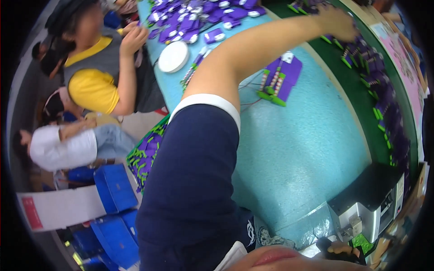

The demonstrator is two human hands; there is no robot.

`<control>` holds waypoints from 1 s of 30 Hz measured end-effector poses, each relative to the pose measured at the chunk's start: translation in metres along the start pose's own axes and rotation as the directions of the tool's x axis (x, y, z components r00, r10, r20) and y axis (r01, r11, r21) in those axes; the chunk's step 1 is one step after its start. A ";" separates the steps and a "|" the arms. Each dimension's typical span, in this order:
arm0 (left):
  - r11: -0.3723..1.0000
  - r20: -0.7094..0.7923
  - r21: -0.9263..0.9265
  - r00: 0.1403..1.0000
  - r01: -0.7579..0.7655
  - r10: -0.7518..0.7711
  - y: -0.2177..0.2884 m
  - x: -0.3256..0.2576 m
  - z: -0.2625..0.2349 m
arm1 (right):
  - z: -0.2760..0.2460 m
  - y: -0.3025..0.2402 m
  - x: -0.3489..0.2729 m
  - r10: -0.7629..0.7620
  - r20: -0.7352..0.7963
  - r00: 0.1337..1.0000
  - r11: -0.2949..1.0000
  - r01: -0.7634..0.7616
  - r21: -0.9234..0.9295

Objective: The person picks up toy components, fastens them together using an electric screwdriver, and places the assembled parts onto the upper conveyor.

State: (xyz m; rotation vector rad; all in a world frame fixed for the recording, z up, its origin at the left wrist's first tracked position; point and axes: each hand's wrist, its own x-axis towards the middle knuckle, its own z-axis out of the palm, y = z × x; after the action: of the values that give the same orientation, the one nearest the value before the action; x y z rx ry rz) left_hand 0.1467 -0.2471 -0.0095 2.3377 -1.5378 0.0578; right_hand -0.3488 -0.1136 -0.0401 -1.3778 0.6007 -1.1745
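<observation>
My left arm, in a navy sleeve with a white cuff, stretches from the lower middle up to the top right. My left hand (338, 21) lies palm down on the green belt (357, 97), its fingers on the purple circuit boards (370, 63) with green connectors that run along it. Whether it grips one is hidden. A purple board assembly (281, 77) with green clips lies on the teal table (294, 149) under my forearm. At the bottom right, my right hand (342, 248) is only partly visible, its fingers wrapped around a black handle (323, 244) next to a grey machine (368, 205).
A white round lid (173, 57) and a heap of purple boards (203, 16) sit at the table's far end. A person in a yellow and grey top (97, 63) sits on the left, with another person in white below. Blue crates (115, 203) and a box of purple parts (147, 156) stand by the table's left edge.
</observation>
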 end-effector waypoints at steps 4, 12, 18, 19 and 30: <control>0.968 -0.057 -0.028 0.968 -0.248 0.246 0.047 -0.140 -0.048 | -0.003 0.001 0.001 -0.033 0.046 0.998 0.999 0.032 0.020; 0.802 -0.187 -0.551 0.970 -0.232 0.153 0.058 -0.366 -0.052 | 0.013 0.007 -0.002 -0.162 0.012 0.987 0.987 0.162 0.005; 0.782 -0.219 -0.620 0.972 -0.068 -0.089 0.079 -0.427 -0.019 | 0.025 0.004 -0.001 -0.232 -0.013 0.973 0.973 0.232 -0.010; 0.774 -0.248 -0.631 0.961 -0.064 -0.123 0.079 -0.427 -0.018 | 0.027 0.004 -0.002 -0.241 -0.017 0.970 0.971 0.240 -0.018; 0.832 -0.274 -0.551 0.955 -0.063 -0.109 0.077 -0.432 -0.012 | 0.015 -0.010 -0.008 -0.394 -0.130 0.910 0.918 0.382 -0.107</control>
State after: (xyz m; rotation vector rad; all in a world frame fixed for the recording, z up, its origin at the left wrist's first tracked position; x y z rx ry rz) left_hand -0.0987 0.1111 -0.0726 1.7865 -1.1770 -0.0417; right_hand -0.3412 -0.0983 -0.0301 -1.5314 0.4923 -1.5997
